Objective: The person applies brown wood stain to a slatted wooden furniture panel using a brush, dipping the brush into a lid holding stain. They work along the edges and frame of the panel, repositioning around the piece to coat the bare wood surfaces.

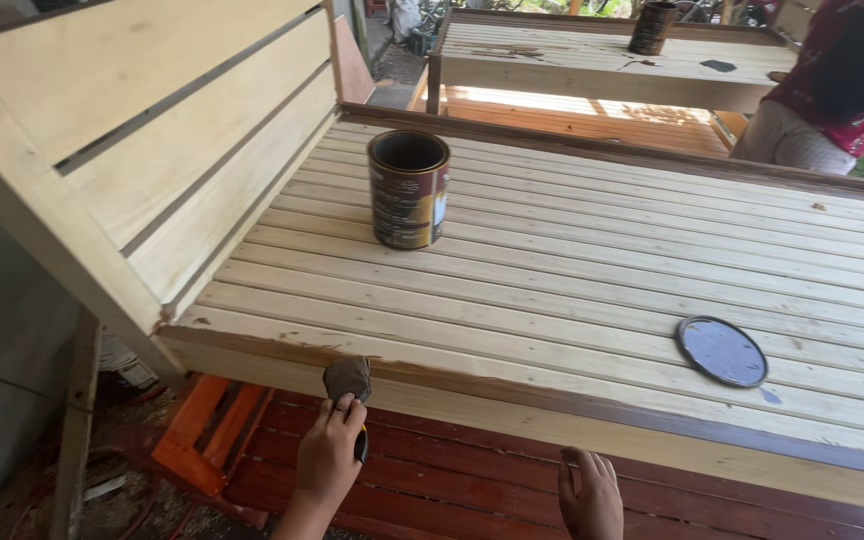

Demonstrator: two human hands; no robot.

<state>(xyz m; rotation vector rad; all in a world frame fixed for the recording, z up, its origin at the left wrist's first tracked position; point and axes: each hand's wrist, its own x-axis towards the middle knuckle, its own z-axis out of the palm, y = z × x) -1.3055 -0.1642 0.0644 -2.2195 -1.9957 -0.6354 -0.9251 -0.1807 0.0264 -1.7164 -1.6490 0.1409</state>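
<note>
Our right hand (590,492) hangs open | left hand (330,458) pinches stain-dark pad (348,377) (cloth-like) against slatted bench's (572,270) edge | round tin (408,188) stands on bare slats

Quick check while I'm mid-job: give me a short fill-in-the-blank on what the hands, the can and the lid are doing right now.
1. The left hand presses a dark ____ against the front edge of the slatted wooden bench.
2. The right hand is open and holds ____.
3. The open can stands ____ on the slats.
4. The round lid lies flat on the slats, to the ____ of the can.

Missing words: rag; nothing; upright; right
</note>
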